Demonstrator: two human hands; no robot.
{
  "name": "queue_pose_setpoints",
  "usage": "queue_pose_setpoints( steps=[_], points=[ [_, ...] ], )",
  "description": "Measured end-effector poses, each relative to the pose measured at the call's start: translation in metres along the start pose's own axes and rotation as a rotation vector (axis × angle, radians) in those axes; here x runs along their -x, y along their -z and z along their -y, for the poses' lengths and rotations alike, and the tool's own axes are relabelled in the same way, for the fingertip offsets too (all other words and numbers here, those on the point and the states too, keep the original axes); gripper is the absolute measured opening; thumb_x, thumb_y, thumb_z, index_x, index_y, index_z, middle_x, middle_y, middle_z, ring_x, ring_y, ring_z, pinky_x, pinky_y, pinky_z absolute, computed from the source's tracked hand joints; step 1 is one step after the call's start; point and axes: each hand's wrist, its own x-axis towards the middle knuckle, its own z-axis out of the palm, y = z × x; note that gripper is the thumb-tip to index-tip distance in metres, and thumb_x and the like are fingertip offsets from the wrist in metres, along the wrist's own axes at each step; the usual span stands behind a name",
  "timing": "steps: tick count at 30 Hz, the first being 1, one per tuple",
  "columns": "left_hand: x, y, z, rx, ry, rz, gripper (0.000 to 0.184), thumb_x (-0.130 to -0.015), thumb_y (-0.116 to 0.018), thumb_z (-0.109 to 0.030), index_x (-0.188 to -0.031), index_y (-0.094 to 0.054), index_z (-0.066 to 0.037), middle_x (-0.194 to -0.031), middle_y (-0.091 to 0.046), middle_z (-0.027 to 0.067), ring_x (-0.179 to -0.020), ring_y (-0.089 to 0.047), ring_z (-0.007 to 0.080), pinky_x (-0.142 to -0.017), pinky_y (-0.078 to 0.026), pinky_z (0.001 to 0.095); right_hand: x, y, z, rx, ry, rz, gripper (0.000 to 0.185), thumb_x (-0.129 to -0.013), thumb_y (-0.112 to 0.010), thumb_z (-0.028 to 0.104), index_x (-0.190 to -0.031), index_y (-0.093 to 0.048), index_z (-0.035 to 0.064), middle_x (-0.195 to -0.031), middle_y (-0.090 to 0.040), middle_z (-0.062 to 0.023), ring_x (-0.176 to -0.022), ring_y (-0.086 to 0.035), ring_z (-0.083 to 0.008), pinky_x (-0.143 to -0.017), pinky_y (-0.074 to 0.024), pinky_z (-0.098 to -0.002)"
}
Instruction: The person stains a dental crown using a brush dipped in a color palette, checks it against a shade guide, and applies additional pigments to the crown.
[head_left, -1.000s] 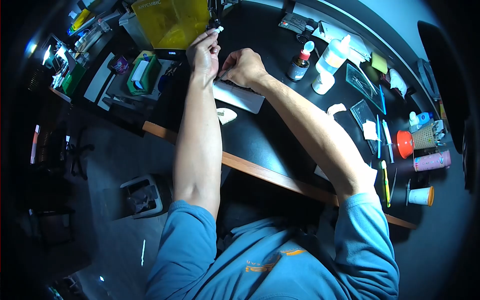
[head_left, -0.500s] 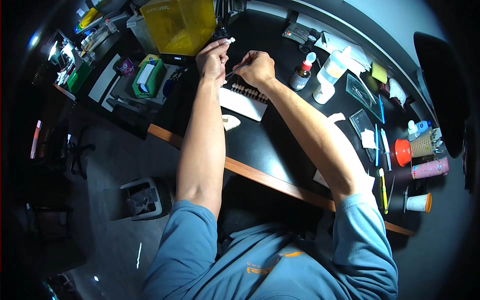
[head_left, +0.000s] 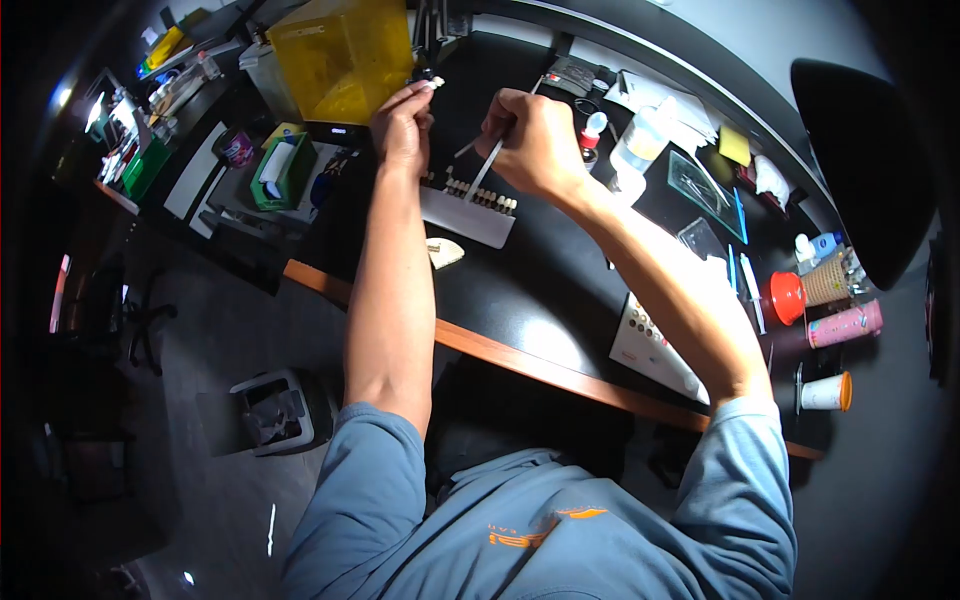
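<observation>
Raised at the upper centre, my left hand point(head_left: 403, 128) is closed, pinching a small white tooth-shaped piece point(head_left: 437, 83) at its fingertips. My right hand point(head_left: 537, 138) is wrapped round a thin pale rod-like tool point(head_left: 488, 168), which slants down to the left. A second short thin tip point(head_left: 465, 150) pokes out left of this hand; whether it belongs to the same tool I cannot tell. Beneath both hands lies a tooth shade guide point(head_left: 465, 218), a pale bar with a row of tooth-shaped tabs. A cream fan-shaped piece point(head_left: 445, 253) rests in front of it.
A yellow-covered machine point(head_left: 345, 65) stands back left, beside a green box point(head_left: 284, 172). To the right are a red-capped bottle point(head_left: 590, 140), a white bottle point(head_left: 640, 142), a glass plate point(head_left: 705, 190), a red bowl point(head_left: 785, 298) and a white spotted palette point(head_left: 650, 350) under my right forearm.
My right hand has drawn away from my left hand, rightward, with the tool now steeper. My left hand keeps the white piece. The palette under my right forearm shows more, and the view has shifted slightly.
</observation>
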Motion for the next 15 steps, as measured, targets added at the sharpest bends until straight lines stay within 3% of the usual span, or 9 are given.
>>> queue_pose_setpoints(
  steps=[4,5,8,9,10,13,15],
  points=[
    [-0.013,0.009,0.0,0.056,-0.035,0.103,0.018,-0.091,-0.072,-0.001,-0.108,-0.07,0.003,-0.085,-0.063,0.0003,-0.065,-0.048,0.0045,-0.056,-0.033,0.0203,0.058,0.069,0.016,-0.047,0.206,0.062,0.012,-0.073,-0.076,0.006,-0.078,-0.065,0.0039,-0.072,-0.07,-0.0081,-0.066,-0.07,-0.0227,-0.066,-0.0557,-0.0336],
    [-0.01,0.004,-0.003,0.025,-0.046,0.122,0.017,-0.092,-0.07,-0.001,-0.108,-0.07,0.003,-0.086,-0.062,0.0003,-0.066,-0.048,0.0043,-0.056,-0.033,0.0201,0.076,0.093,0.023,0.033,0.143,0.101,0.012,-0.075,-0.074,0.008,-0.078,-0.064,0.0046,-0.074,-0.07,-0.0079,-0.071,-0.071,-0.0206,-0.07,-0.0564,-0.0335],
    [0.0,-0.01,-0.017,-0.108,-0.113,0.282,0.015,-0.095,-0.067,-0.002,-0.109,-0.07,0.002,-0.086,-0.062,0.0003,-0.067,-0.048,0.0042,-0.058,-0.034,0.0195,0.122,0.149,0.005,-0.21,-0.04,0.06,0.015,-0.076,-0.074,0.009,-0.076,-0.06,0.005,-0.078,-0.071,-0.0068,-0.082,-0.075,-0.0174,-0.073,-0.0578,-0.0333],
    [0.007,-0.018,-0.024,-0.123,-0.109,0.376,0.016,-0.096,-0.065,-0.002,-0.111,-0.07,0.002,-0.087,-0.062,0.0006,-0.068,-0.047,0.0042,-0.061,-0.035,0.0189,0.135,0.169,-0.003,-0.254,-0.189,0.037,0.015,-0.081,-0.074,0.004,-0.079,-0.06,0.0044,-0.082,-0.073,-0.007,-0.084,-0.074,-0.0159,-0.074,-0.0582,-0.0304],
    [0.018,-0.031,-0.031,-0.148,-0.123,0.486,0.016,-0.097,-0.064,-0.002,-0.111,-0.07,0.003,-0.091,-0.064,0.0032,-0.07,-0.047,0.0049,-0.064,-0.035,0.0196,0.147,0.184,-0.011,-0.498,-0.252,-0.004,0.017,-0.086,-0.076,-0.001,-0.083,-0.06,0.003,-0.086,-0.073,-0.0088,-0.084,-0.074,-0.0156,-0.076,-0.0586,-0.0278],
    [0.061,-0.08,-0.028,-0.193,-0.105,0.709,0.017,-0.096,-0.062,0.0,-0.11,-0.069,0.005,-0.1,-0.068,0.0091,-0.072,-0.046,0.0073,-0.067,-0.036,0.022,0.169,0.232,-0.05,-0.483,-0.219,-0.078,0.02,-0.086,-0.08,-0.002,-0.087,-0.061,0.0013,-0.086,-0.072,-0.0098,-0.083,-0.073,-0.0155,-0.078,-0.0591,-0.0283],
    [0.103,-0.126,-0.021,-0.322,-0.107,0.915,0.012,-0.092,-0.066,-0.002,-0.102,-0.071,0.002,-0.103,-0.07,0.009,-0.08,-0.056,0.009,-0.076,-0.042,0.0211,0.18,0.244,-0.078,-0.523,-0.272,-0.145,0.015,-0.086,-0.077,-0.003,-0.088,-0.062,0.0006,-0.087,-0.073,-0.0109,-0.081,-0.073,-0.0156,-0.077,-0.0587,-0.0287]
  ],
)
